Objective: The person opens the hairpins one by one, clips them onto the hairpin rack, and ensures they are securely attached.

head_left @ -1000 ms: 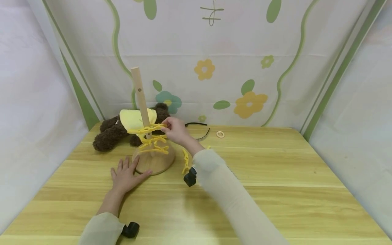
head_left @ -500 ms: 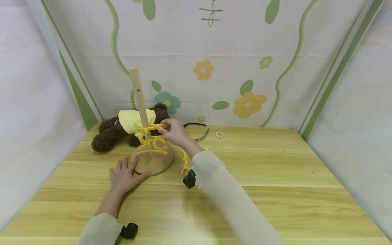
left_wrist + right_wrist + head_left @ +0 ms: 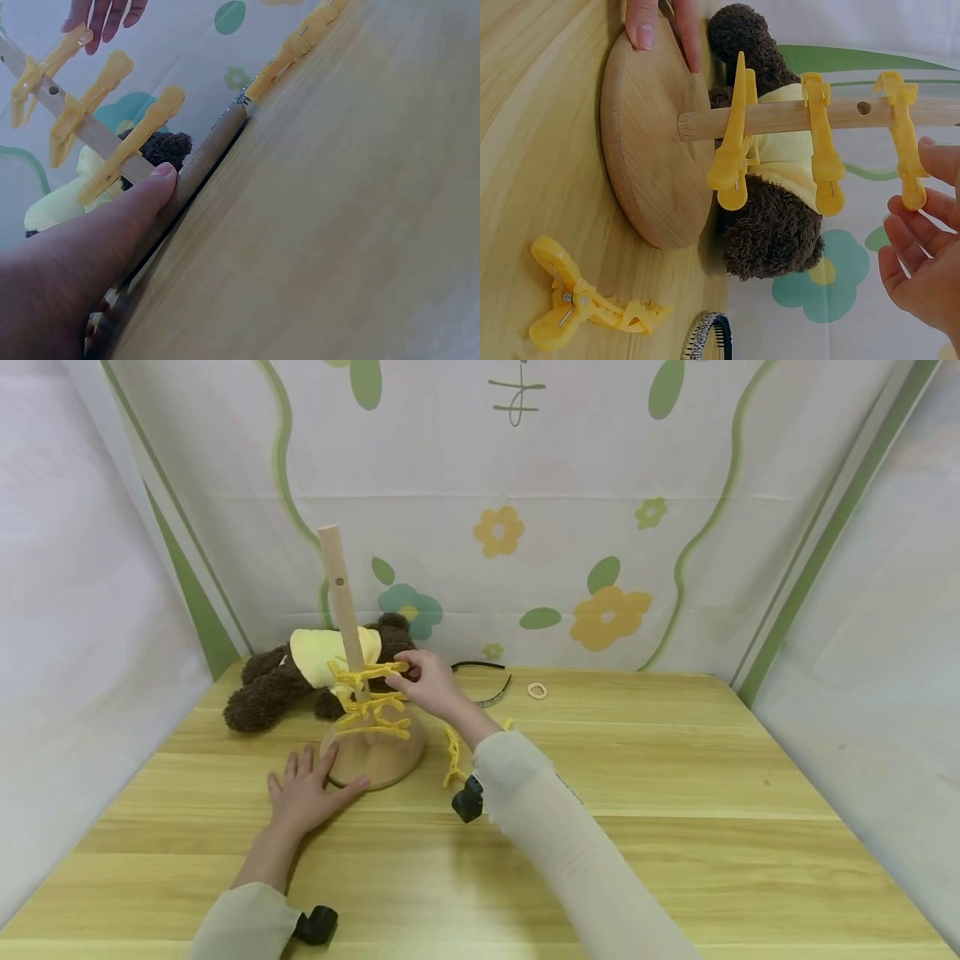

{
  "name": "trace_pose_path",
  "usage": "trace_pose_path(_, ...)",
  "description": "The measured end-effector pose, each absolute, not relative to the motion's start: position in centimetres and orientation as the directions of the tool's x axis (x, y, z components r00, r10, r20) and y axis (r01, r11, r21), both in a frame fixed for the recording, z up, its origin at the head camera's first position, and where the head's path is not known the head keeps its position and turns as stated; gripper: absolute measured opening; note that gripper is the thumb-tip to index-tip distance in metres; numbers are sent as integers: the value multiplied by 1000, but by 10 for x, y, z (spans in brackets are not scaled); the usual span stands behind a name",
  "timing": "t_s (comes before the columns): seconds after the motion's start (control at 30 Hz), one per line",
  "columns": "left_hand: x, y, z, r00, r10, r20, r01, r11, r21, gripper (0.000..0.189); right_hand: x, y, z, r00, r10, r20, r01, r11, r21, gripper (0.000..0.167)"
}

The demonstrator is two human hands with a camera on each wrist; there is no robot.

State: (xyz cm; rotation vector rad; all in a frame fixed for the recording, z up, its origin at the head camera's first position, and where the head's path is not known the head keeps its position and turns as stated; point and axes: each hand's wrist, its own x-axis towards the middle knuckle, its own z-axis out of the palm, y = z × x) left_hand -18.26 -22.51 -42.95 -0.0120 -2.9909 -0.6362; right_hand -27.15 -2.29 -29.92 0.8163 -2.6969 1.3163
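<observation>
A wooden post [image 3: 343, 602] rises from a round wooden base [image 3: 660, 135], with three yellow alligator hair clips clamped across it. My left hand [image 3: 306, 797] lies with spread fingers at the base's near left edge, its thumb and index finger on the rim. Beside the uppermost clip [image 3: 905, 142] is my right hand [image 3: 435, 687], thumb and fingertips parted around the clip's handle end. Below it on the post sit the middle clip [image 3: 821, 142] and the lowest clip [image 3: 735, 142]. Another yellow clip [image 3: 585, 300] lies on the table, right of the base.
A brown plush bear [image 3: 270, 681] in a yellow shirt lies behind the post. Back near the cloth wall are a black headband [image 3: 491, 697] and a small pale ring [image 3: 537, 691]. My right forearm partly hides more yellow on the wooden table [image 3: 675, 777].
The uppermost clip has swung from a slant across the post to lie closed on it like the others. My right fingers have loosened from its handle; the left hand has stayed put.
</observation>
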Motion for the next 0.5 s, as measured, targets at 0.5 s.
trace_pose_path(0.5,-182,-226,-431,-995,-4,97,35,914,404,93,-254,30,-294,-842,-401,361,-509,368,-778,39)
